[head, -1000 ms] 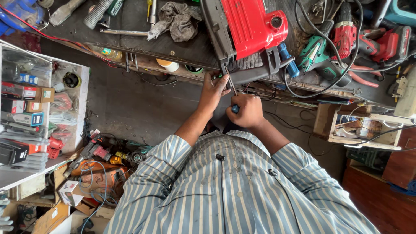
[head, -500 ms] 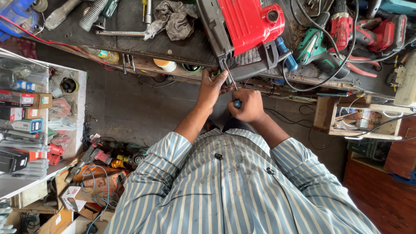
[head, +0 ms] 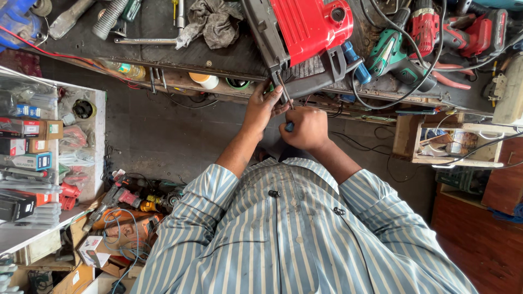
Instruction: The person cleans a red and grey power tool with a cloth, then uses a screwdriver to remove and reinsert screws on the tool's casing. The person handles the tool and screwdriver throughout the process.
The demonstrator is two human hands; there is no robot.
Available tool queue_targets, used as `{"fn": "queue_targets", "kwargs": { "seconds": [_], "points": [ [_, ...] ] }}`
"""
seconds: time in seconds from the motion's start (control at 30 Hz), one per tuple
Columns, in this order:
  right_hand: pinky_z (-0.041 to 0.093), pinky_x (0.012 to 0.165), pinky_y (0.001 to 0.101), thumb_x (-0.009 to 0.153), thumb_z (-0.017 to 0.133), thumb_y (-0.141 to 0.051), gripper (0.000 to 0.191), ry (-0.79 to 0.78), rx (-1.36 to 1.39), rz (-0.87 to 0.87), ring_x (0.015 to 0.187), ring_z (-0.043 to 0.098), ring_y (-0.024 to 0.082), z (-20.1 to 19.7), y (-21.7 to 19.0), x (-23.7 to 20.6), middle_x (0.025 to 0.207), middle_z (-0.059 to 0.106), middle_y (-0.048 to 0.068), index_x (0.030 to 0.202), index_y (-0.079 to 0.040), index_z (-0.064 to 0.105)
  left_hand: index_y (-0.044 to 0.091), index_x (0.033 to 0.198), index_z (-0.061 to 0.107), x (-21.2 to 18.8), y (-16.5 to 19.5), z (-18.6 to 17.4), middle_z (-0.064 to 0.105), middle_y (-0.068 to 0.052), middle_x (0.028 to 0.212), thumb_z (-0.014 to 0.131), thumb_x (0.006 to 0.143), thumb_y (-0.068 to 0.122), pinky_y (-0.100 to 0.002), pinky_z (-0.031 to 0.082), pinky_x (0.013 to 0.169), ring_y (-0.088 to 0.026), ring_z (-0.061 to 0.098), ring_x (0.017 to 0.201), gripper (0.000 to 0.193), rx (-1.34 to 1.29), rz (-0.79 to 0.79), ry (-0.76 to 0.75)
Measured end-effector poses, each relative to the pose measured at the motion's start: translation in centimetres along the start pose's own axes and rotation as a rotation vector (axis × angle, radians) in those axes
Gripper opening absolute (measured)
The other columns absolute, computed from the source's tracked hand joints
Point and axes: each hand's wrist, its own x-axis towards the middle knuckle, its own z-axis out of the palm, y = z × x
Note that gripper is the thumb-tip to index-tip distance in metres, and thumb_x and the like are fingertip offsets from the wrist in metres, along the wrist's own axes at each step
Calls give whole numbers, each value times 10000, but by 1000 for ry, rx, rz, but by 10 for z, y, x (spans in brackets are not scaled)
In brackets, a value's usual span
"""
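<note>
left hand [head: 263, 105] raised to the bench edge, fingers pinched around the thin metal shaft of a screwdriver [head: 284, 93] where it meets the underside of the red power tool [head: 305, 27]. right hand [head: 306, 128] just below it, clenched into a fist around the blue handle; only a sliver of blue shows between thumb and forefinger. the two hands are near touching, both in front of the chest, striped shirt sleeves [head: 201, 207] rolled to the elbows.

the tool lies on its side on the dark workbench [head: 163, 51], its black handle loop overhanging the front edge. tip of the driver goes up into the grey base next to the red housing; the exact screw or slot is hidden.

around it: grey rag [head: 215, 22] and a wrench further back on the bench, green drill [head: 395, 57] and a red one to the right, black cables trailing across both. small wooden crate [head: 436, 141] hangs off the right. shelf of boxed parts at left, more tools heaped on the floor.

risks, judged: driver tip could slip out under torque and jab the left fingers, since they sit right at the tip. tool is unclamped and partly overhanging, so a hard push could shift it or tip it off the edge. loose cables nearby could snag a wrist
</note>
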Motion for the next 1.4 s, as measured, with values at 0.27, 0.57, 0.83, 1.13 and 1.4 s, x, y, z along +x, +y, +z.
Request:
{"fn": "queue_targets", "kwargs": {
  "seconds": [0.27, 0.57, 0.83, 1.13, 1.4],
  "points": [
    [393, 527, 370, 721, 669, -65, 198, -71, 616, 172, 516, 502, 220, 30, 32, -15, 594, 493, 99, 645, -1, 498, 9, 1356, 509, 5, 1, -4, 694, -120, 1063, 662, 992, 311, -283, 655, 701, -220, 769, 883, 497, 39, -31, -44],
    [278, 571, 322, 705, 584, -15, 256, 21, 1965, 323, 571, 314, 146, 61, 26, -22, 612, 372, -5, 633, -104, 354, -1, 1323, 509, 5, 1, -5, 685, -106, 1062, 623, 1018, 332, -280, 650, 710, -218, 777, 914, 466, 64, 4, -84],
    [269, 597, 322, 816, 598, -99, 286, -44, 2339, 369, 570, 322, 139, 65, 25, -27, 618, 378, -2, 663, -131, 358, 6, 1349, 496, 3, 7, -6, 697, -135, 1080, 619, 1013, 357, -249, 661, 722, -206, 769, 917, 501, 148, 6, -69],
    [409, 669, 318, 900, 693, -131, 259, -109, 1100, 150, 715, 493, 154, 12, 37, -52, 756, 533, 46, 768, -47, 486, -66, 1115, 565, -15, 3, -14, 716, -157, 893, 586, 1017, 488, -311, 590, 552, -242, 741, 678, 563, 266, -143, 85],
    [535, 739, 451, 822, 772, -238, 599, -34, 176, 241, 829, 679, 376, -69, 17, -18, 940, 655, 174, 1264, 1, 446, 30, 1102, 685, -46, 38, 3, 711, -60, 946, 531, 1075, 360, -274, 605, 714, -111, 695, 829, 365, 451, 218, -288]
  ]
}}
